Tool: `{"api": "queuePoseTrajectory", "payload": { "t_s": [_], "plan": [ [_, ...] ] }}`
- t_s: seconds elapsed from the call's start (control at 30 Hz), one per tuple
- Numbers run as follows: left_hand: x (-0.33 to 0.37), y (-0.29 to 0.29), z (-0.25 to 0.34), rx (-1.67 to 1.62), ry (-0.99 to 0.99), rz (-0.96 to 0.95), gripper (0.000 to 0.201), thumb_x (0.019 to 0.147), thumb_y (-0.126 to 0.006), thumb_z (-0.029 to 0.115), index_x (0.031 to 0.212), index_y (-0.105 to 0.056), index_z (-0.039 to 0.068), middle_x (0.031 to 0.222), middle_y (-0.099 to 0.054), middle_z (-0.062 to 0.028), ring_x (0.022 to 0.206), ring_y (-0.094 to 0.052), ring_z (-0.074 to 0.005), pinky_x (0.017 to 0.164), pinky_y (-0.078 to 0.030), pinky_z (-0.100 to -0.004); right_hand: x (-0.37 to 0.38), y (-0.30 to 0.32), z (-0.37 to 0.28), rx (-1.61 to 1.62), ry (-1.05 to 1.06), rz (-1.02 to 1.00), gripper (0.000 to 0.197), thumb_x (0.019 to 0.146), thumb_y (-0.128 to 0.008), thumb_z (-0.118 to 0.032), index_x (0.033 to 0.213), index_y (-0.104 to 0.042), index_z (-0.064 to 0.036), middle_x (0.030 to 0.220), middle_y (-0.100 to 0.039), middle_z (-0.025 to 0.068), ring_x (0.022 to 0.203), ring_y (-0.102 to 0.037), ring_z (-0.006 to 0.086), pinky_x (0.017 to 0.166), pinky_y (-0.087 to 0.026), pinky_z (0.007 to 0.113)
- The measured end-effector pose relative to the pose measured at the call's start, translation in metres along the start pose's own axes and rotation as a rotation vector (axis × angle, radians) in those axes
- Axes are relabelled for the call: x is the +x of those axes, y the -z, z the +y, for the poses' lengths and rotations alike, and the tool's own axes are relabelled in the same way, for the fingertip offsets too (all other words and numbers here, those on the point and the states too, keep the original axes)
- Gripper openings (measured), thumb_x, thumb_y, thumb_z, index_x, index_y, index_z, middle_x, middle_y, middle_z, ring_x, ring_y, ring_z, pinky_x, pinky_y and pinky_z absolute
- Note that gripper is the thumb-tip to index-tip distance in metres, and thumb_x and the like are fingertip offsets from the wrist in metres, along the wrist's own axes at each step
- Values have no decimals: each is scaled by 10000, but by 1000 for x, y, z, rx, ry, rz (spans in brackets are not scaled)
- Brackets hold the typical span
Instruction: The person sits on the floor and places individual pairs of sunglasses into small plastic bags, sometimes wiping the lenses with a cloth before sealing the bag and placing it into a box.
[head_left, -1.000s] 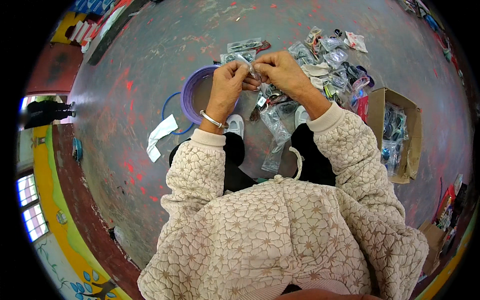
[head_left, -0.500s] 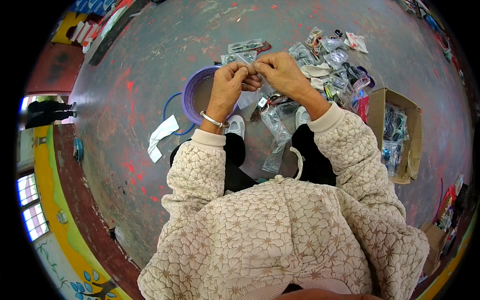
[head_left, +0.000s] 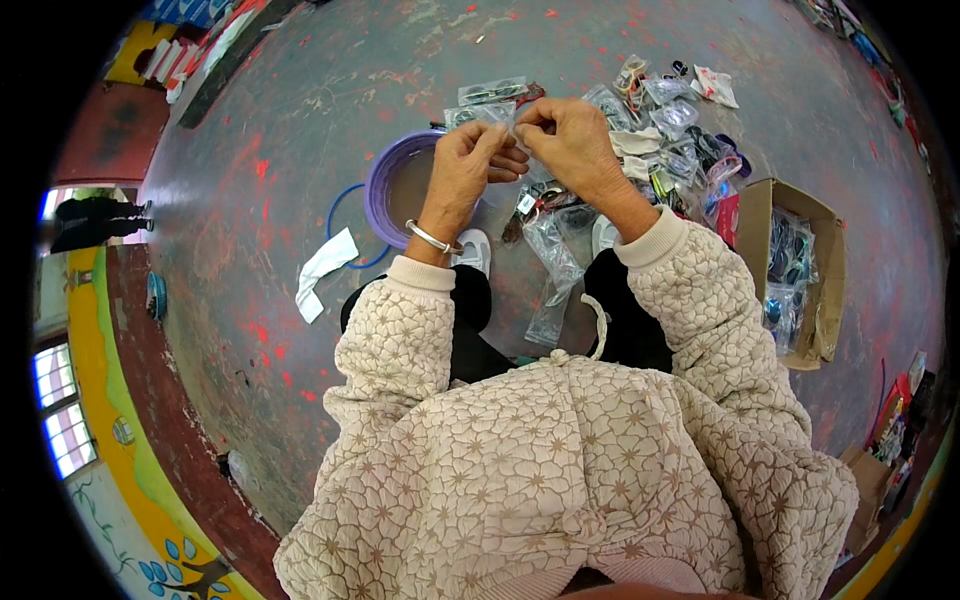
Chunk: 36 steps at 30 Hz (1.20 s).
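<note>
My left hand (head_left: 472, 165), with a silver bangle at the wrist, is raised in front of me, fingers curled and thumb bent toward the forefinger. Beside it my right hand (head_left: 568, 142) pinches with thumb and forefinger. Both hands hold a clear plastic bag (head_left: 522, 148) between them; much of it is hidden by the fingers and blends with the packets behind. Below and left of the hands stands a purple basin (head_left: 378, 190). More clear packets (head_left: 548, 250) lie on the floor between my shoes.
A heap of bagged items (head_left: 672, 118) spreads out at the far right. An open cardboard box (head_left: 822, 270) holding packets stands at right. A white cloth (head_left: 324, 272) and a blue hoop (head_left: 332, 215) lie left of the basin. A person's dark-clothed legs (head_left: 95, 222) show at far left.
My hands have drawn slightly apart, the right one shifting a little up. My left fingers have loosened and spread a little. Things on the floor have stayed in place.
</note>
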<state>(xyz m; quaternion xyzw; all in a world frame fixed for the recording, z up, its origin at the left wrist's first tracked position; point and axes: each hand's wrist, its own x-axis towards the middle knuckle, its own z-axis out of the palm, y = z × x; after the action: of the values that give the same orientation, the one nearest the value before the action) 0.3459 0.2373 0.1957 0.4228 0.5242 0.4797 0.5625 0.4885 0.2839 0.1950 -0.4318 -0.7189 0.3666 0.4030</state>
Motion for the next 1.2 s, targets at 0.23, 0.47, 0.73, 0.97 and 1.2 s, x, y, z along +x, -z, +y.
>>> {"api": "queuePoseTrajectory", "payload": {
  "t_s": [0.23, 0.47, 0.73, 0.97, 1.2],
  "plan": [
    [2, 1, -9, -11, -44, -3, 223, 888, -493, 214, 858, -565, 4, 733, -602, -50, 622, -608, -118, 578, -504, -215, -2, -4, 2, 48, -24, -40, 124, 681, -593, -107, 712, -633, 6, 652, -615, 154, 591, -612, 260, 562, -476, 330],
    [1, 0, -4, 55, -51, -19, 171, 865, -516, 168, 813, -565, 12, 689, -590, -38, 597, -585, -105, 562, -483, -215, 2, -6, 11, 43, -123, -50, 129, 681, -582, -131, 676, -623, -8, 640, -609, 139, 590, -602, 269, 546, -466, 341],
    [-3, -10, 1, 542, -193, 202, 192, 782, -522, 106, 635, -522, -18, 525, -561, -81, 508, -592, -145, 459, -460, -247, -14, -19, 3, -485, 413, 109, 96, 685, -560, -116, 720, -503, -48, 724, -532, 110, 585, -581, 274, 476, -445, 372],
    [2, 7, -24, 447, -23, 197, 198, 775, -497, 100, 618, -504, -22, 526, -576, -96, 447, -578, -153, 422, -456, -262, -9, -14, -4, -430, 395, 175, 96, 678, -557, -84, 758, -515, -52, 738, -511, 85, 591, -549, 275, 477, -435, 343],
    [0, 4, -35, -9, 107, 165, 210, 835, -514, 155, 725, -563, -17, 626, -589, -64, 550, -572, -118, 470, -460, -251, -25, -32, -3, -371, 408, 60, 146, 687, -569, -121, 797, -512, -44, 771, -527, 105, 648, -576, 276, 519, -459, 359]
  ]
}}
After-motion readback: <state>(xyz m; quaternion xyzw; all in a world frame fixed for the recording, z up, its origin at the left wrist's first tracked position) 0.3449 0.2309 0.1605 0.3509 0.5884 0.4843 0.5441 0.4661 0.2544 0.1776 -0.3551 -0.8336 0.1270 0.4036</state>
